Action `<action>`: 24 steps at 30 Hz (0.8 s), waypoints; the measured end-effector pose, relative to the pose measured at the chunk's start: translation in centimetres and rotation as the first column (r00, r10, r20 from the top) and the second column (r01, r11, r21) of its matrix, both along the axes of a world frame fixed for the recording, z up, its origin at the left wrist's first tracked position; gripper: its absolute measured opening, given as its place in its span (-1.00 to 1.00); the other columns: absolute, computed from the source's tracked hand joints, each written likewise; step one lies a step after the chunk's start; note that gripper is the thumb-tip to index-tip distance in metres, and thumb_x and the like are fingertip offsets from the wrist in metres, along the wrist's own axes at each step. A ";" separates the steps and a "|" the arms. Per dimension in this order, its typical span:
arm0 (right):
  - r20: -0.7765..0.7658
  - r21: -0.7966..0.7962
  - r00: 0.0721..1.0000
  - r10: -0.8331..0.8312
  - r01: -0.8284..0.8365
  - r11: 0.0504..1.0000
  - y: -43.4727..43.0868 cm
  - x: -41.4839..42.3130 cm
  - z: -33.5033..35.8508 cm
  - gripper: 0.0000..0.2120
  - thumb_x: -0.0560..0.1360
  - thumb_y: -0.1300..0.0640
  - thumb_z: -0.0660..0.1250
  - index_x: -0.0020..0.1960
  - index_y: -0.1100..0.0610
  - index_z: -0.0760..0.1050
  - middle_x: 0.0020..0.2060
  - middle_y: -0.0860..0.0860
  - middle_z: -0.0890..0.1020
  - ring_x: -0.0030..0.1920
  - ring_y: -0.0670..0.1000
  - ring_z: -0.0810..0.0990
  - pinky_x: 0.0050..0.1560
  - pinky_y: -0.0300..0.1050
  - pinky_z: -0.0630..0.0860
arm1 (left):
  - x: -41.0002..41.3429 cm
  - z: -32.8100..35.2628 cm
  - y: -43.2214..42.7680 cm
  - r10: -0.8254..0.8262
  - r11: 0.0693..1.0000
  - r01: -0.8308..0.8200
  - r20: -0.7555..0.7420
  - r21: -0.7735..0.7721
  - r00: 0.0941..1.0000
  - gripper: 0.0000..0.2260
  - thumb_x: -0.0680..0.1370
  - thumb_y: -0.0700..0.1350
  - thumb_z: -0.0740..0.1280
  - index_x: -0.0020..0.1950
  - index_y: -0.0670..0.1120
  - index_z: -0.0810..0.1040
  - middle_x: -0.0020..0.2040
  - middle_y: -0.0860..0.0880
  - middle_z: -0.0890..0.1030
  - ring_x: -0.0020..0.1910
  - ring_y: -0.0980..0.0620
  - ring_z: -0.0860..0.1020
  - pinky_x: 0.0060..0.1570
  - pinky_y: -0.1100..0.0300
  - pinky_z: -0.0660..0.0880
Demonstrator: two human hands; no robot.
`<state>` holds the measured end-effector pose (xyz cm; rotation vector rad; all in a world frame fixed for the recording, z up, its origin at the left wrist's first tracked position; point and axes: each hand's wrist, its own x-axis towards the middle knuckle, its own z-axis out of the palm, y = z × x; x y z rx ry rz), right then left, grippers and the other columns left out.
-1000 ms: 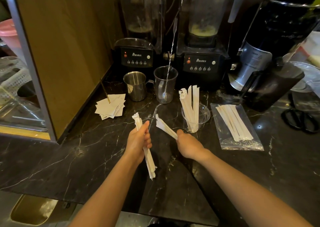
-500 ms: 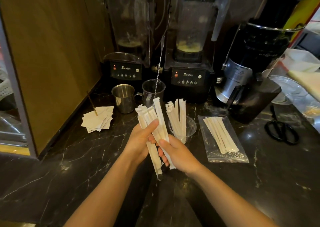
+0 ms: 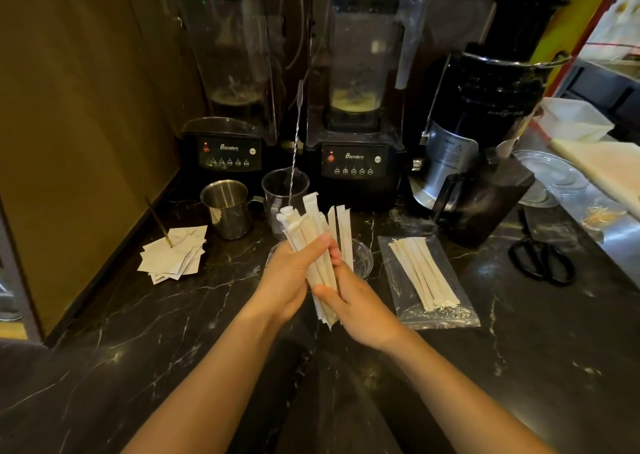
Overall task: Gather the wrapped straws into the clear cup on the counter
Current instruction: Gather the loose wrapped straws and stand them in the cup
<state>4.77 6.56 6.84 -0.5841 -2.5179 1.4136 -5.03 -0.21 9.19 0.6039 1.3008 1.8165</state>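
At centre frame, the left hand (image 3: 294,277) and right hand (image 3: 360,311) clasp a bundle of straws (image 3: 313,245), fingers closed, just before the cup (image 3: 362,261). Loosening could let straws slide out, or knock the cup over.

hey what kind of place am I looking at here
Most likely a drinks counter in a café or juice bar: two black Blenders-brand blenders with clear sound covers, a small steel pitcher on the black marble counter, and a bundle of paper-wrapped straws in hand.
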 end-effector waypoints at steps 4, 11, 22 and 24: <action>-0.025 0.020 0.995 -0.092 0.092 0.996 0.9 0.3 0.1 -0.45 0.44 0.08 0.34 0.35 0.08 0.20 0.25 0.03 0.44 0.22 -0.02 0.43 0.17 -0.20 0.39 | 0.2 0.4 0.9 -0.042 0.999 0.046 -0.118 0.029 0.992 -0.91 0.47 -0.15 0.29 -0.22 -0.12 0.53 -0.43 0.04 0.58 -0.35 0.12 0.56 -0.15 0.18 0.58; -0.159 -0.221 0.979 -0.130 0.093 0.971 0.6 0.5 -2.1 -0.55 0.45 0.28 0.32 0.07 -0.23 0.30 -0.04 -0.25 0.50 0.03 -0.28 0.49 0.09 -0.37 0.48 | 2.6 -1.5 1.4 -0.131 0.990 0.100 -0.373 -0.100 0.919 -0.82 0.42 -0.30 0.35 -0.32 -0.06 0.54 -0.35 -0.03 0.56 -0.36 0.24 0.57 -0.25 0.36 0.54; -0.058 -0.400 0.983 -0.171 0.134 0.907 0.9 1.1 -5.4 -0.64 0.44 0.44 0.27 0.11 0.09 0.34 -0.11 -0.23 0.41 -0.13 -0.35 0.45 -0.16 -0.60 0.40 | 2.3 -5.5 2.0 -0.218 0.968 0.152 -0.381 -0.198 0.899 -0.80 0.33 -0.27 0.46 -0.20 0.02 0.59 -0.38 0.17 0.65 -0.25 0.21 0.62 -0.14 0.35 0.54; -0.048 -0.382 0.986 -0.158 0.128 0.915 1.2 1.3 -5.6 -0.57 0.41 0.47 0.29 0.12 0.07 0.32 -0.09 -0.23 0.44 -0.09 -0.31 0.45 -0.14 -0.56 0.44 | 2.1 -5.9 2.1 -0.234 0.964 0.168 -0.366 -0.204 0.900 -0.80 0.29 -0.19 0.46 -0.17 0.05 0.59 -0.32 0.14 0.67 -0.18 0.15 0.63 -0.06 0.27 0.56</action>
